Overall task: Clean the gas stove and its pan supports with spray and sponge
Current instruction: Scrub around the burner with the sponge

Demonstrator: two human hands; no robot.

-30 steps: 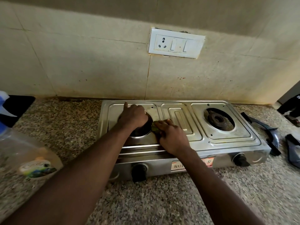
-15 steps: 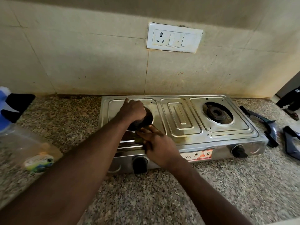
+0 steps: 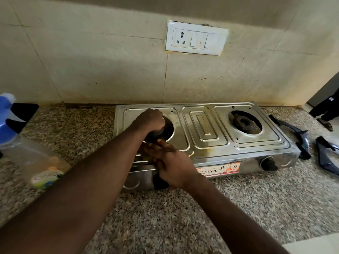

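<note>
The stove [image 3: 201,129] is a low box of shiny pressed steel with stepped rectangular panels, greasy yellow smears along its front ledge and a round black knob [image 3: 268,164] on the face. It sits on a speckled brown granite table [image 3: 183,208] against a wall of pale, stained tiles [image 3: 91,61]; a white switch plate [image 3: 197,38] is fixed to the wall at 12 o'clock from the stove. At 3 o'clock, just beside the stove, two dark curved pan supports [image 3: 300,140] lie on the stone. At 9 o'clock, well apart, is a clear plastic spray bottle [image 3: 27,158] with a blue head. The right burner [image 3: 244,123], a dark rusty ring, sits bare in its round well. The left hand [image 3: 150,120] is clenched round the left burner [image 3: 159,132], fingers curled over its top. The right hand [image 3: 172,162] presses on the front ledge at 6 o'clock from that burner; what lies under its fingers is hidden, so I cannot tell whether it grasps anything.
</note>
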